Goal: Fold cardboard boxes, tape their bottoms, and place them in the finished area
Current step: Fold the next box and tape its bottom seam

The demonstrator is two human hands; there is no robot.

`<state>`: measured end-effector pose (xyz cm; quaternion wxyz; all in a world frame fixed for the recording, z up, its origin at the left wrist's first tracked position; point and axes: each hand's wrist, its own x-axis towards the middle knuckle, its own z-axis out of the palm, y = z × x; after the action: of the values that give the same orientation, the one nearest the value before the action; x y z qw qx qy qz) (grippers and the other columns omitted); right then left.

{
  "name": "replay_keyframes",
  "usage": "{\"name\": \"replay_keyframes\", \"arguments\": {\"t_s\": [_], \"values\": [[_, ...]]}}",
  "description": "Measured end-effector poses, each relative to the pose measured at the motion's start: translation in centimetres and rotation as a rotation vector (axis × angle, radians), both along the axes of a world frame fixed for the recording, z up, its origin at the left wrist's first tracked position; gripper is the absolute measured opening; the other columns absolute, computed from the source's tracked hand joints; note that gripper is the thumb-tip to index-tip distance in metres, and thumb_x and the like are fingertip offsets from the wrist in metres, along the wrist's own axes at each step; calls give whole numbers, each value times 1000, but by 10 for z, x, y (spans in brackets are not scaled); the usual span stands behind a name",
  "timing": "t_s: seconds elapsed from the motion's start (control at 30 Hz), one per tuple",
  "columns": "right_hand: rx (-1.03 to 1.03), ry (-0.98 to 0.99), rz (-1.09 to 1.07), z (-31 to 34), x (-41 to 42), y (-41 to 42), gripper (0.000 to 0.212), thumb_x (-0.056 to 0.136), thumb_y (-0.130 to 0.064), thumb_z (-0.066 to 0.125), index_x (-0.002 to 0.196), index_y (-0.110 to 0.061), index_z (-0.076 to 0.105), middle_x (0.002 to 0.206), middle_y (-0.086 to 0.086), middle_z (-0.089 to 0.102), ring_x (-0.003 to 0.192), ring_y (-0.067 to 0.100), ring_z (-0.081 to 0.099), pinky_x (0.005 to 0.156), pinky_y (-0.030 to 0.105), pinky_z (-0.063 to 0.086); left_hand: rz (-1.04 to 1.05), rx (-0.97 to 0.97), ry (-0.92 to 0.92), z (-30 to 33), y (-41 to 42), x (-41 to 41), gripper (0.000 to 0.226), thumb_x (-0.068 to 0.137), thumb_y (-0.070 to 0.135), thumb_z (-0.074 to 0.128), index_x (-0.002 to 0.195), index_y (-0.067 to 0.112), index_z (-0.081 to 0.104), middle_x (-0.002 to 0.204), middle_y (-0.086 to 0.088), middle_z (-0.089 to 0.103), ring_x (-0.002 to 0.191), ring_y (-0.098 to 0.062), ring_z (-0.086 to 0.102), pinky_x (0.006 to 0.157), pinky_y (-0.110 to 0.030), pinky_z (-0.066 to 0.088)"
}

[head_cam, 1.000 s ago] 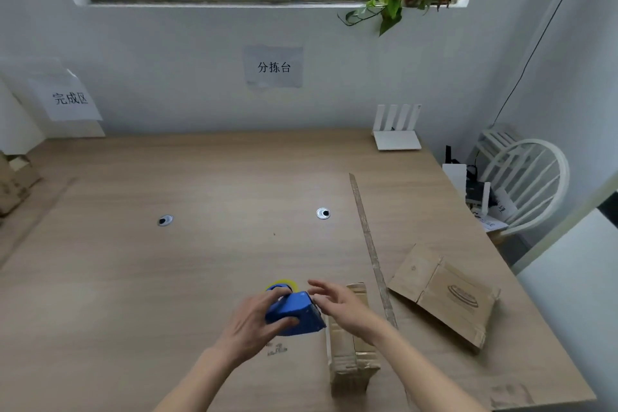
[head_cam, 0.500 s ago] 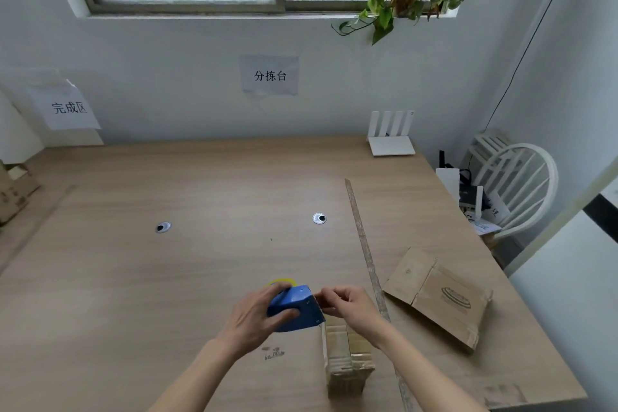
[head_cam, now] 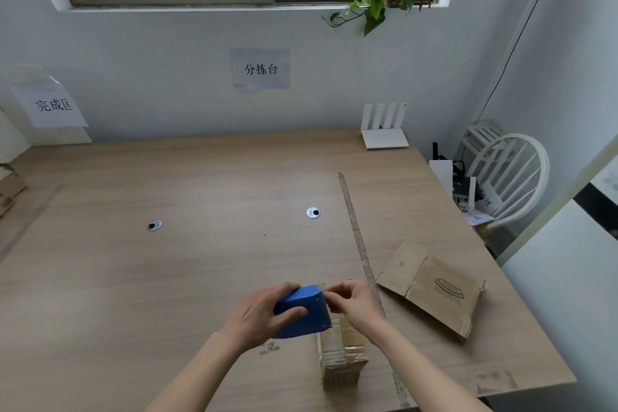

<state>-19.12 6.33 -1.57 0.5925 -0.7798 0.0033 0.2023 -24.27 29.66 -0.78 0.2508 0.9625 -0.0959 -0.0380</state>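
A: What do we see in our hands?

B: Our left hand wraps around a blue tape dispenser, thumb on its near face. Our right hand is pinched closed at the dispenser's right edge; whether tape sits between those fingertips, we cannot tell.

A: And the box?

B: A folded cardboard box stands on the counter just below our hands, its far end hidden behind the dispenser and right wrist. A flattened cardboard box lies to the right, beyond a long thin strip.

A: Anything cut off?

B: More cardboard at the left edge, only partly in view, below a paper sign.
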Motion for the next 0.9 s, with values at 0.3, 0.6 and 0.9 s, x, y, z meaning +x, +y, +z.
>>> {"name": "replay_keyframes", "arguments": {"t_s": [0.3, 0.6, 0.9], "values": [[-238, 212, -206, -44, -49, -89, 4, 89, -13, 75, 91, -17, 76, 79, 0, 77, 77, 15, 75, 74, 33, 64, -22, 216, 146, -33, 16, -20, 71, 79, 85, 29, 121, 41, 66, 98, 17, 71, 73, -5, 57, 55, -13, 33], [-297, 187, -207, -56, -50, -97, 5, 90, -16, 74, 94, -18, 74, 86, 1, 76, 80, 14, 74, 72, 28, 63, -13, 226, 180, -46, 0, -19, 76, 77, 88, 24, 121, 42, 65, 88, 21, 63, 66, -1, 52, 55, -14, 30], [-326, 265, -218, -82, -52, -79, 15, 90, -17, 74, 105, -16, 77, 89, -3, 76, 81, 12, 72, 74, 30, 64, 20, 346, 175, -67, -13, -22, 66, 85, 83, 29, 118, 39, 65, 94, 12, 71, 71, -8, 57, 56, -24, 35]]}}
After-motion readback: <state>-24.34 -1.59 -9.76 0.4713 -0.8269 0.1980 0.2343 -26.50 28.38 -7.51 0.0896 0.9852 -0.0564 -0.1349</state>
